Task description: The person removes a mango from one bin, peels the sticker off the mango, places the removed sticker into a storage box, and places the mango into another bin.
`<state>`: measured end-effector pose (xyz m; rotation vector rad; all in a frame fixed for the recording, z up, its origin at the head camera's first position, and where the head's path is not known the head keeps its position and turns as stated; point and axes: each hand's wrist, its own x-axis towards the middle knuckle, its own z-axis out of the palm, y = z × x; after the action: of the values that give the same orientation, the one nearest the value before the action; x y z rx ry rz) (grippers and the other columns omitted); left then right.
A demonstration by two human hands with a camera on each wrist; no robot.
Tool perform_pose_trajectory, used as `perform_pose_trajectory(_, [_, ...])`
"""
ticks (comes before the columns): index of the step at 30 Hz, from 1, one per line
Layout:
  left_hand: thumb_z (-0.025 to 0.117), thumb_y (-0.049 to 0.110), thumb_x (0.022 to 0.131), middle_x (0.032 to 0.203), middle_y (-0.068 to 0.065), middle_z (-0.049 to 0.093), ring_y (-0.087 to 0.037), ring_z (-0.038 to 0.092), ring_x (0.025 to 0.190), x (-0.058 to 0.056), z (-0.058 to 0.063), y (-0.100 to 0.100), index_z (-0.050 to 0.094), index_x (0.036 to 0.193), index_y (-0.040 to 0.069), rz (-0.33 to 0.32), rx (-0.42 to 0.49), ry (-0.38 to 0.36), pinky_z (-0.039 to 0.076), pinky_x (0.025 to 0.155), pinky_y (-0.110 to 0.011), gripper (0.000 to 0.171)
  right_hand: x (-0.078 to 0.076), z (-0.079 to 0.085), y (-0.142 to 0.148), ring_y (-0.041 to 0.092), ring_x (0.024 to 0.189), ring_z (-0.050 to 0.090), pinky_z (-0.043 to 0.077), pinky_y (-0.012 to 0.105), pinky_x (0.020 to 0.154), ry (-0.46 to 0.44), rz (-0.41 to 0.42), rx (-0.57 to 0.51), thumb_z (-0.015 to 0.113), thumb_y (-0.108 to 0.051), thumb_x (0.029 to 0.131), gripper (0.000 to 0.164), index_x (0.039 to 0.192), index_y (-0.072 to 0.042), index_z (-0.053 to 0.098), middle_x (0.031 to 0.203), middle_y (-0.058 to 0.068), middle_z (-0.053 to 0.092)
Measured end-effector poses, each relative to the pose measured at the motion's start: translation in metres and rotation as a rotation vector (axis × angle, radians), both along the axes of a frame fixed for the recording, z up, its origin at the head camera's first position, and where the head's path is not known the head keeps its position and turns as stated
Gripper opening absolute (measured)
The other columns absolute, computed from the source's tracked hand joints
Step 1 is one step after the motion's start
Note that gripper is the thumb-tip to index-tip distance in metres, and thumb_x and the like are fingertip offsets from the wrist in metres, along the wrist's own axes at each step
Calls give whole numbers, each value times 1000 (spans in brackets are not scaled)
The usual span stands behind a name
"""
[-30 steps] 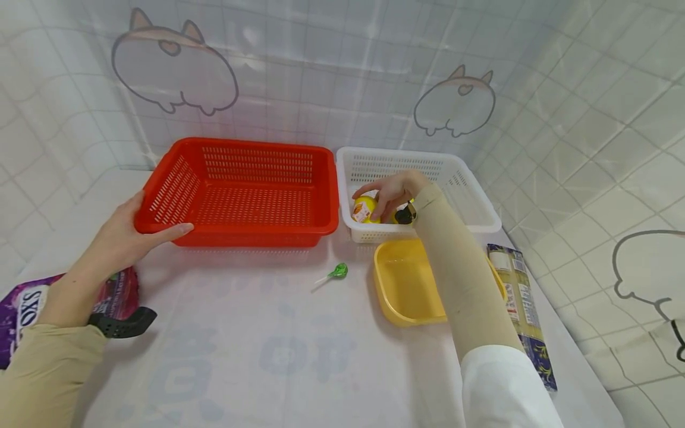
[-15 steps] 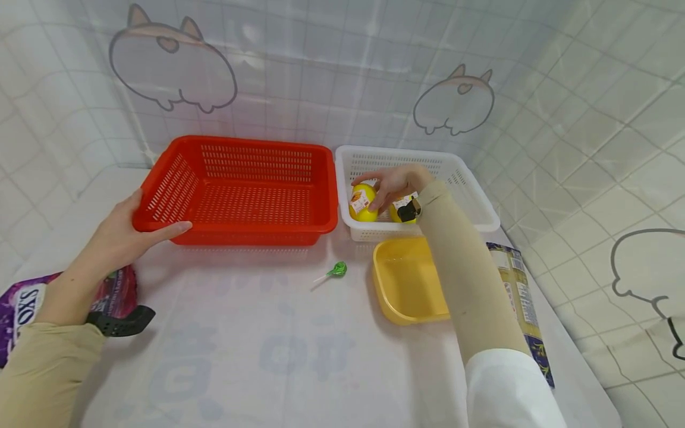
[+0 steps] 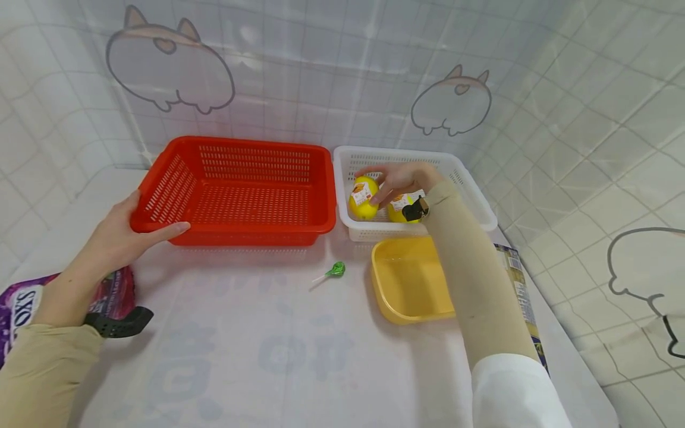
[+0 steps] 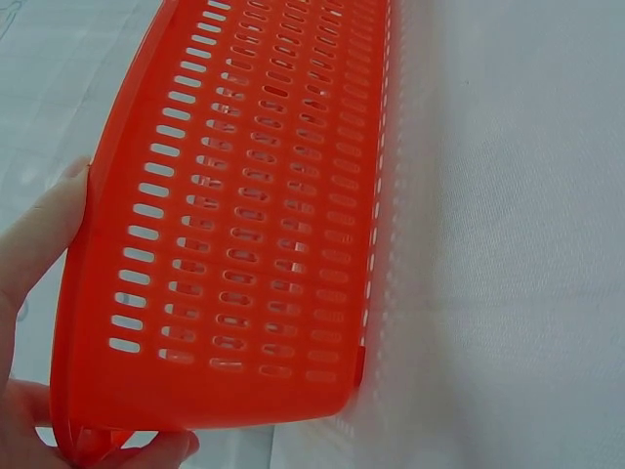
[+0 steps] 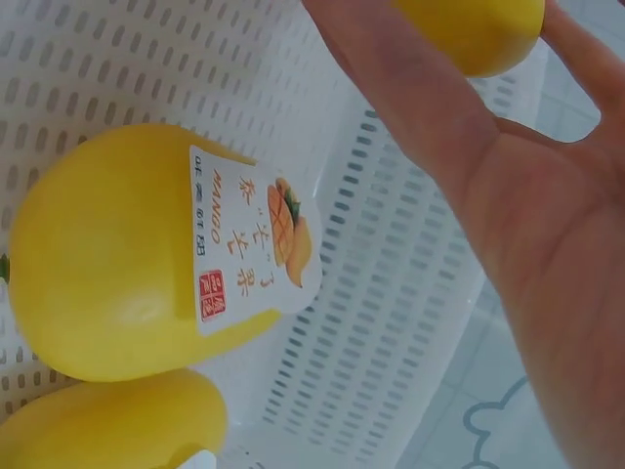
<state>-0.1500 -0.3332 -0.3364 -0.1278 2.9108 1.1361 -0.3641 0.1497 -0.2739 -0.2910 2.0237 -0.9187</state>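
Observation:
My left hand (image 3: 120, 235) grips the front left corner of a red plastic basket (image 3: 257, 229), thumb along the rim. In the left wrist view its fingers curl under the rim of the slotted wall. Over the front left part of a white basket (image 3: 484, 220), my right hand (image 3: 398, 181) holds a yellow mango (image 3: 357, 205) with a white label, between thumb and fingers. Beneath the right wrist a second labelled mango (image 5: 107, 254) lies in the white basket. The right wrist view shows another yellow mango (image 5: 117, 420) beside it, partly cut off.
A yellow tub (image 3: 409, 285) stands in front of the white basket, partly behind the right arm. A green lollipop (image 3: 336, 270) lies mid-table. A purple bag (image 3: 21, 309) lies under the left forearm, and a patterned packet (image 3: 516, 270) at the right edge.
My right hand has raised the mango a little inside the white basket, and more of the second mango shows. The left hand keeps its hold on the red basket.

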Motion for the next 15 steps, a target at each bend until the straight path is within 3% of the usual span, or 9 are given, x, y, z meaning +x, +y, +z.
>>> perform_pose_trajectory(5, [63,63,88,150,-34,28,-53,33,127,0,0,0,-5,161,12,8,-15,-4,42,89,-72,112,1,4,3,35,125,54,41,55,111,33,-7,-11,77,-4,85,87,155,-32,34,162,17,13])
perform_pose_trajectory(10, [63,63,88,148,-33,30,-52,35,126,-1,0,-1,-3,161,8,8,-31,3,43,87,-71,112,4,7,7,36,115,64,41,55,111,66,6,-22,78,-6,85,88,155,-32,32,162,18,9])
perform_pose_trajectory(15, [63,63,88,145,-32,34,-50,38,123,-2,-1,-1,2,161,5,10,-42,11,45,85,-68,111,8,8,10,34,116,62,40,57,111,80,19,-44,81,-9,83,91,156,-32,30,163,18,8])
